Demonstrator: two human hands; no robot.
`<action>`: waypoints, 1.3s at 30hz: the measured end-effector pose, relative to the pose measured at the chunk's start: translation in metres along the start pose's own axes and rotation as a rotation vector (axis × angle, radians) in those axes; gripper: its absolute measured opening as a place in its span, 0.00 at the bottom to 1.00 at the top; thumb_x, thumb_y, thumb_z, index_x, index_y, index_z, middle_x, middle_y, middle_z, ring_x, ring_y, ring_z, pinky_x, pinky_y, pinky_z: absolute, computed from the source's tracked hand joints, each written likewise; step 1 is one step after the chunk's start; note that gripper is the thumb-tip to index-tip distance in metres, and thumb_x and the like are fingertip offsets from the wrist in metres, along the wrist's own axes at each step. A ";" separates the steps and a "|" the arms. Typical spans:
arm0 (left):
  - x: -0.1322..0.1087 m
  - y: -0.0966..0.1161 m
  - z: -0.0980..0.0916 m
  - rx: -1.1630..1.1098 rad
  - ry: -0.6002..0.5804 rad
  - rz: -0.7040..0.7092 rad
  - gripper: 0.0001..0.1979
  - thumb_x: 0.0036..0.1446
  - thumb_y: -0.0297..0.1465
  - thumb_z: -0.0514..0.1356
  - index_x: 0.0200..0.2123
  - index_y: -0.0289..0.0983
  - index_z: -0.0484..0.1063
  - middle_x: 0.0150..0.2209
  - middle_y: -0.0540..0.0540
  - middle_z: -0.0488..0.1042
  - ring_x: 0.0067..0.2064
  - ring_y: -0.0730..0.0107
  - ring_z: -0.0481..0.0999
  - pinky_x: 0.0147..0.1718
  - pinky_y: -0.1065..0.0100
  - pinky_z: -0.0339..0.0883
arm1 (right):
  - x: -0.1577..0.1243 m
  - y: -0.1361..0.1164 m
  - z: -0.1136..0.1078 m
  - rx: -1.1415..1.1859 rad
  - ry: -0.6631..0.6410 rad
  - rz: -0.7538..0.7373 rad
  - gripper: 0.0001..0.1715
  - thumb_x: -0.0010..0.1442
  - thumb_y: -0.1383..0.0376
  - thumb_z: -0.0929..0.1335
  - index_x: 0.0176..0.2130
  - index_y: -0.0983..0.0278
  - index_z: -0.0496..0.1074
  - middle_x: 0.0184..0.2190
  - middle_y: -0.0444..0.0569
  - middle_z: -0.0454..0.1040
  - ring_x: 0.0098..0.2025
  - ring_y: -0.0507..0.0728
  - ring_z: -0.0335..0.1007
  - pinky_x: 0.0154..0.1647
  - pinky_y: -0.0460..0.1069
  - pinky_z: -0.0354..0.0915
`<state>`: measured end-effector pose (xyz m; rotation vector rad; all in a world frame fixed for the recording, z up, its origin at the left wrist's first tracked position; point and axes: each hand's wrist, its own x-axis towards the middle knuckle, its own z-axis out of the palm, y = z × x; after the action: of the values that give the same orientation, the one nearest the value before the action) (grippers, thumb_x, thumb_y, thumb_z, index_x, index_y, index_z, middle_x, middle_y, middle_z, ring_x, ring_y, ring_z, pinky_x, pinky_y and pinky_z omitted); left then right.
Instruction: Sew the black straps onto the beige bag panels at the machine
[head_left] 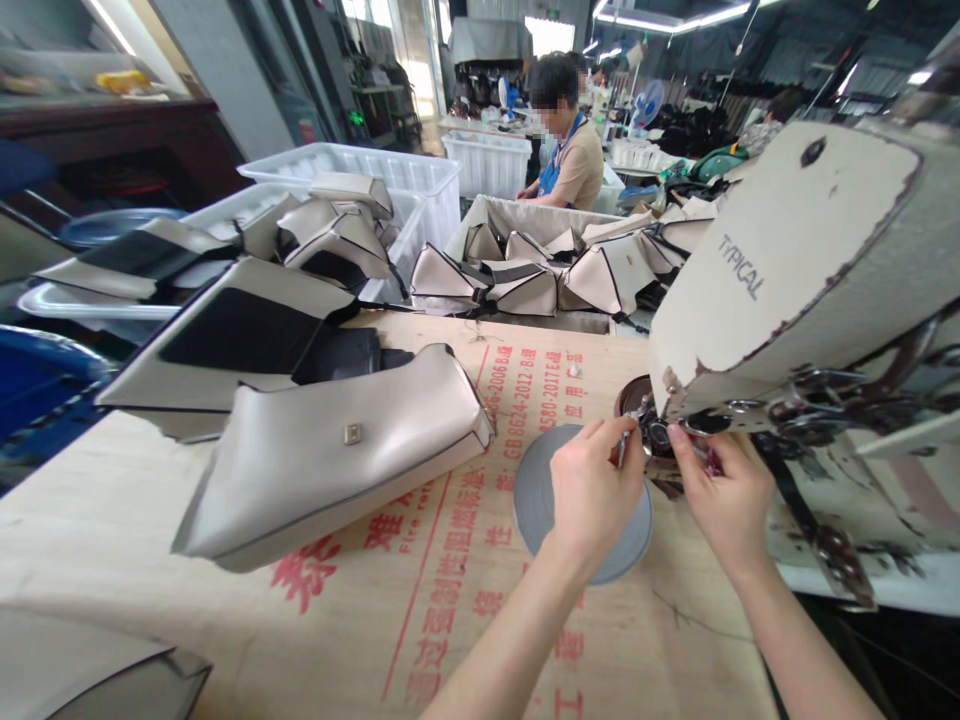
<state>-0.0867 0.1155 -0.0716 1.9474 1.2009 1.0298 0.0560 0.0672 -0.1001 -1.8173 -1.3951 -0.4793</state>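
Note:
At the sewing machine (780, 270), both my hands are up by the metal parts near the low end of its head. My left hand (596, 485) is closed in a pinch on a slim metal piece (622, 448), whose kind I cannot make out. Close to its right, my right hand (724, 500) is closed too, the thumb against the machine's metal parts. A small dark-red thing (709, 458) shows between its fingers, mostly hidden. Partly under my left hand lies a flat grey roll of strip (536, 495) on the wooden table (360, 630).
A beige bag (337, 450) with a small metal clasp lies left on the table, another beige-and-black bag (225, 340) behind it. White plastic bins (420, 180) full of bags stand beyond the table edge. A co-worker (574, 150) in a blue apron is further back.

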 end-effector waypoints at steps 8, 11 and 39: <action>0.002 -0.002 0.003 0.017 -0.031 0.017 0.10 0.57 0.31 0.53 0.38 0.39 0.73 0.28 0.51 0.71 0.26 0.78 0.66 0.28 0.75 0.57 | 0.000 0.000 0.002 0.031 -0.008 0.007 0.15 0.55 0.56 0.66 0.27 0.65 0.70 0.21 0.46 0.67 0.24 0.51 0.61 0.27 0.45 0.56; 0.002 -0.003 0.003 0.025 -0.046 0.017 0.10 0.58 0.31 0.52 0.38 0.40 0.73 0.28 0.50 0.71 0.27 0.77 0.67 0.28 0.75 0.57 | 0.001 -0.002 0.002 0.059 -0.037 0.000 0.14 0.55 0.56 0.66 0.30 0.64 0.72 0.22 0.47 0.69 0.24 0.52 0.62 0.28 0.45 0.56; -0.009 0.000 -0.006 0.104 -0.006 0.044 0.14 0.54 0.27 0.55 0.45 0.43 0.69 0.42 0.50 0.71 0.33 0.76 0.73 0.31 0.75 0.67 | 0.007 -0.017 -0.012 0.291 -0.132 0.046 0.13 0.57 0.59 0.64 0.35 0.64 0.72 0.33 0.51 0.71 0.34 0.55 0.68 0.35 0.48 0.63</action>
<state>-0.0941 0.1078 -0.0712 2.0637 1.2354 1.0005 0.0449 0.0643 -0.0816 -1.6622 -1.4251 -0.1250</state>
